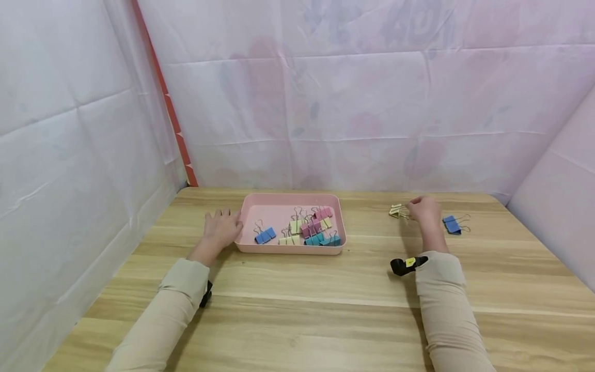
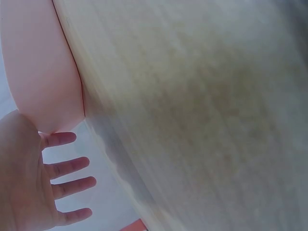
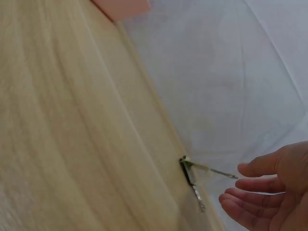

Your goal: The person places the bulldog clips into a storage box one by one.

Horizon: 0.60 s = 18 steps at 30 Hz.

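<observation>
A shallow pink tray [image 1: 290,249] stands on the wooden table with several binder clips inside. My left hand [image 1: 222,227] touches its left end; in the left wrist view its fingers [image 2: 72,166] are straight and spread beside the tray wall [image 2: 43,62]. To the tray's right lies a pale yellow binder clip [image 1: 396,211]. My right hand [image 1: 425,209] is at that clip's wire handles. In the right wrist view, the thumb and fingers [image 3: 260,166] are slightly bent and apart, with a handle end of the clip [image 3: 186,171] at their tips; no firm grip shows.
A blue binder clip [image 1: 452,225] lies right of my right hand. Inside the tray, a blue clip [image 1: 265,236] sits apart at the left; yellow, pink and teal clips [image 1: 331,241] cluster at the right. A white printed curtain [image 1: 348,103] hangs behind the table.
</observation>
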### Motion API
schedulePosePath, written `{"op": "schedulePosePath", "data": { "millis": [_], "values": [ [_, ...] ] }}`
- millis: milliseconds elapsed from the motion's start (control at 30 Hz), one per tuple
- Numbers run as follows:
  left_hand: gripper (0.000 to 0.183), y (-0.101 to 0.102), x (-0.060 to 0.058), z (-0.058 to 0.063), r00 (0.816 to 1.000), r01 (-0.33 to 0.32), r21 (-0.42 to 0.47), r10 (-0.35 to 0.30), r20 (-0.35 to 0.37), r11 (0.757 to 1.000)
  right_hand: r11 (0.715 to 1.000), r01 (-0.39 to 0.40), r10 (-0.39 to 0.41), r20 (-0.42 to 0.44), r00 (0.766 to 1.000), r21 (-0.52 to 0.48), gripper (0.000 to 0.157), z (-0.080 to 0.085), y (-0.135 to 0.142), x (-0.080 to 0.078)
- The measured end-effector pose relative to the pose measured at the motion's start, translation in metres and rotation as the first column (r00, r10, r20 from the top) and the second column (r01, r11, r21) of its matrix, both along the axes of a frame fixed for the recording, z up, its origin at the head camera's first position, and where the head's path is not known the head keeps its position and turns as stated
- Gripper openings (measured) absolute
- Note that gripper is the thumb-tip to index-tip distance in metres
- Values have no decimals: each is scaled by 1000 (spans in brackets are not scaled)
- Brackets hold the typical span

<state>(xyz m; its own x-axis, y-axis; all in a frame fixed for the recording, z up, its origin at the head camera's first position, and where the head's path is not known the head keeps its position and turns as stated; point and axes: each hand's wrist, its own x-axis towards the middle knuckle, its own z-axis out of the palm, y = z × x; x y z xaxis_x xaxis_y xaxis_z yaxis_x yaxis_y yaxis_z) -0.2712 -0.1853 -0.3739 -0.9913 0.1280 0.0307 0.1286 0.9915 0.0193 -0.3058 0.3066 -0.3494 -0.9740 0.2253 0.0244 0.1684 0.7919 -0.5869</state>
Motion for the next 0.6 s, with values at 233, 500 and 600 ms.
{"op": "schedulePosePath", "data": {
  "millis": [233,500,600],
  "values": [
    [45,0,0,-1,1000,-2,13,3,-12,1000,998,37,-42,-76,996,-59,40,-14,0,1],
    [45,1,1,1,1000,-2,13,2,2,1000,980,44,-58,-67,996,-196,38,-23,8,-3],
    [46,1,2,3,1000,-2,12,2,5,1000,962,30,-44,-43,998,-273,38,-24,13,-6]
  ]
}}
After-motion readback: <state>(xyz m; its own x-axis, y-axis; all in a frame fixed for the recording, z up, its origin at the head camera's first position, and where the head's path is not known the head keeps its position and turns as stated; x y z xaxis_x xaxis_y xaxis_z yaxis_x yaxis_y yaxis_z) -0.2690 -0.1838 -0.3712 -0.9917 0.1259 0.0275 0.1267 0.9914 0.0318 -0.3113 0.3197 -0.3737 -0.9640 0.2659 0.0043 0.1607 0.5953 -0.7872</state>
